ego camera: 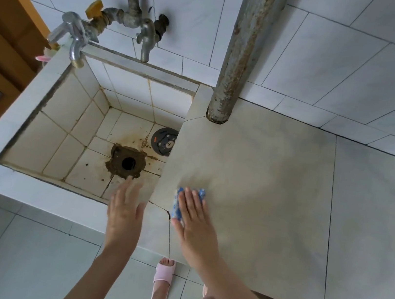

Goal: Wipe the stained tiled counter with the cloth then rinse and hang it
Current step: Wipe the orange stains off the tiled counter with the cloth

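Blue cloth (189,203) under right hand (197,222)

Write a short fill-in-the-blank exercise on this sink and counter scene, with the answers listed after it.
1. The right hand presses a ____ cloth flat on the counter.
2. The left hand hovers open above the ____ edge.
3. A round stopper with a ____ picture lies beside the drain.
4. A rusty ____ stands upright on the counter's back corner.

Answers: blue; sink's; bear; pipe
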A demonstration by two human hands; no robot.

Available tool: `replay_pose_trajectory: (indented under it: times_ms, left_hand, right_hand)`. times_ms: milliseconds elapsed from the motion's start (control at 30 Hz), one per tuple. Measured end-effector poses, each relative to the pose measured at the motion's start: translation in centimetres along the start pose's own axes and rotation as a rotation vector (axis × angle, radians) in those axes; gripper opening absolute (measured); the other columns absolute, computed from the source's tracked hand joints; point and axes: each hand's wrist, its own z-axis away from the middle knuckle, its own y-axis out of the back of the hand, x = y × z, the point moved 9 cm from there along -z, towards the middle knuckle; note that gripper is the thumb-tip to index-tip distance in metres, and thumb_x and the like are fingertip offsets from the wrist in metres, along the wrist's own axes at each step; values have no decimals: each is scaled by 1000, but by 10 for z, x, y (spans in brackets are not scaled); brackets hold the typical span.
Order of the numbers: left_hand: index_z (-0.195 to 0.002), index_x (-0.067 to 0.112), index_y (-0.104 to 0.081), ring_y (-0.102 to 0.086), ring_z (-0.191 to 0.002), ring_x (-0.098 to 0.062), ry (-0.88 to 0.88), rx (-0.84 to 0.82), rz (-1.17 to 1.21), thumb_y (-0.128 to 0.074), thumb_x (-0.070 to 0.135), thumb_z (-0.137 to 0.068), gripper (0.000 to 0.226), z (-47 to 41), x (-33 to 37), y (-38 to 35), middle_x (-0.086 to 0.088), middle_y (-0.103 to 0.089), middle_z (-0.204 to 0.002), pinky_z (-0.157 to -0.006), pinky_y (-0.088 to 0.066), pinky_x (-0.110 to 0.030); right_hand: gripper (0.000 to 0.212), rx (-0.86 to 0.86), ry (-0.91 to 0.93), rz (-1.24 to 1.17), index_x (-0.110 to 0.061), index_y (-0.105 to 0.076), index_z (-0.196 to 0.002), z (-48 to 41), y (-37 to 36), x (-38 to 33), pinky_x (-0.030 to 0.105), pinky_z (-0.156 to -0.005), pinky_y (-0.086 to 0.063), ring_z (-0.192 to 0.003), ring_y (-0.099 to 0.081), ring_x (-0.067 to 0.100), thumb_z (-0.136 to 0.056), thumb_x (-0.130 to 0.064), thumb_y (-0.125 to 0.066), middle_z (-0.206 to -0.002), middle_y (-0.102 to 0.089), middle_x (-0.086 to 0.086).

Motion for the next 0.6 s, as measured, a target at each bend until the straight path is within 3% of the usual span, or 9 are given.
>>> replay_pose_trajectory:
  times_ms: [133,233,333,467,600]
  left_hand:
    - [-146,15,-14,5,-143,-25,239,-43,-121,-43,26,-93,62,25,-60,6,-13,0,-155,-115,-2,-46]
    - [-147,15,-4,8,-143,-21,342,-56,-46,-45,40,-90,75,38,-80,13,-8,5,-156,-116,-8,-44]
    - [-147,12,-3,8,-143,-21,314,-47,-74,-44,44,-88,78,39,-80,16,-9,5,-156,-116,-2,-38]
    - [-146,4,-6,5,-143,-29,310,-48,-90,-45,36,-91,74,38,-77,13,-17,3,-154,-116,-4,-43]
    - [-144,-1,-7,3,-142,-35,275,-52,-155,-44,34,-91,74,37,-78,10,-23,1,-153,-115,-4,-43]
  right_hand:
    - [54,-41,149,13,-18,-24,-148,22,-24,-56,34,-114,-16,-144,-16,16,-102,-42,-13,-155,-25,0]
    - [50,-55,249,66,-21,-22,-149,39,-39,-82,33,-116,-11,-144,-16,15,-103,-38,-14,-155,-23,-2]
    - [49,-12,274,111,-21,-24,-149,33,-32,-72,35,-112,-19,-144,-19,17,-103,-36,-16,-155,-25,0]
    - [50,37,159,153,-17,-31,-146,-15,-6,-31,41,-112,-24,-140,-29,27,-97,-26,-29,-151,-33,10]
    - [55,37,-41,166,-15,-36,-144,-73,16,16,44,-110,-27,-137,-33,34,-91,-24,-22,-147,-38,17]
